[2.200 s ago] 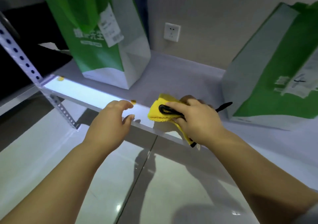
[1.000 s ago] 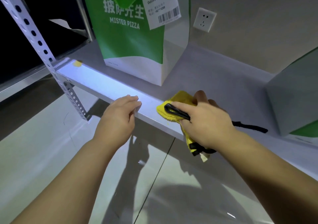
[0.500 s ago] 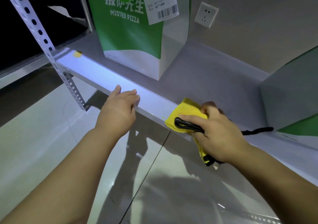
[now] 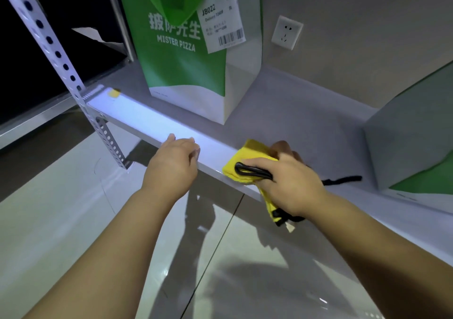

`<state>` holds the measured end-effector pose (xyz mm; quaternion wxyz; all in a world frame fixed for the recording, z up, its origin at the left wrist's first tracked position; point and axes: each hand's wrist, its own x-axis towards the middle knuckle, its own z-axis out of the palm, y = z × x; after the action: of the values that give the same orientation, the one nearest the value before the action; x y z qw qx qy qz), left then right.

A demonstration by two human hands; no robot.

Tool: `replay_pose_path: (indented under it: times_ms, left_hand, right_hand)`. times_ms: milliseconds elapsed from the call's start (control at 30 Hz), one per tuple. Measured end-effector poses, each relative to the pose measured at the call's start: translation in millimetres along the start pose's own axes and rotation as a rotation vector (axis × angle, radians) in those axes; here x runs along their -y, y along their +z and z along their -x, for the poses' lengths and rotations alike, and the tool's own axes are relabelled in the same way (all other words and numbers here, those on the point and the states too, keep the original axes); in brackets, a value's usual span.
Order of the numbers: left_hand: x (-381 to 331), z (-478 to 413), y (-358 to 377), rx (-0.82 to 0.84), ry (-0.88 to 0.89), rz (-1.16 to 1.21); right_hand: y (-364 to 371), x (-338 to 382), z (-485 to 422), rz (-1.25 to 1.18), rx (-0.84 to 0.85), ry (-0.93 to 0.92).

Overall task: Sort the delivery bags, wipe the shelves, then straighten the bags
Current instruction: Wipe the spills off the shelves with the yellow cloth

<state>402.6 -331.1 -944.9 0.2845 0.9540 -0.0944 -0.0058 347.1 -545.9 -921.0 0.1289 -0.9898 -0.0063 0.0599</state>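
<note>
The right hand [image 4: 291,184] is closed round a folded yellow microfibre cloth [image 4: 252,154], thumb and fingers pinching it together with a loop of thin black cord [image 4: 252,172] that crosses its top, and it presses the cloth down on the front edge of the pale grey metal shelf [image 4: 306,112]; part of the cloth hangs below the lip, probably so one pass cleans both top and face. The left hand [image 4: 171,164] sits just beside it on the same front edge, fingers bent over the lip and thumb laid on top, apparently bracing the body and steadying the shelf. The task looks to be at its wiping stage. A tall green-and-white paper delivery bag [image 4: 181,73] printed "MISTER PIZZA" stands upright towards the shelf's left end, set back from the edge, and a second green-and-white bag [image 4: 411,142] stands at the right end, only partly in view. Between the two bags the board lies bare back to the wall, giving the cloth room to sweep; leftward the lit front strip runs on to the perforated metal upright [image 4: 56,56] at the left front corner, though the left hand is in the way. Glossy floor tiles [image 4: 73,220] lie below.
</note>
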Motion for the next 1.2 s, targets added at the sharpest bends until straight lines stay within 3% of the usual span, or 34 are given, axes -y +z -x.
replay_pose_path:
  times_ms: [300,733,933,1200]
  left_hand:
    - [-35,-52,-17,-0.251,-0.077,0.288]
    - [-59,-123,12,-0.103,-0.027,0.279]
    - [-77,-153,29,-0.134,0.087,0.285]
    - [-91,-173,41,-0.134,0.078,0.280]
  right_hand:
    - [-9,-26,-33,0.086,-0.080,0.312]
    - [-5,-61,-63,0.089,-0.215,0.249]
    - [-2,-76,-72,0.073,-0.237,0.286]
    - [4,-80,-73,0.106,-0.254,0.261]
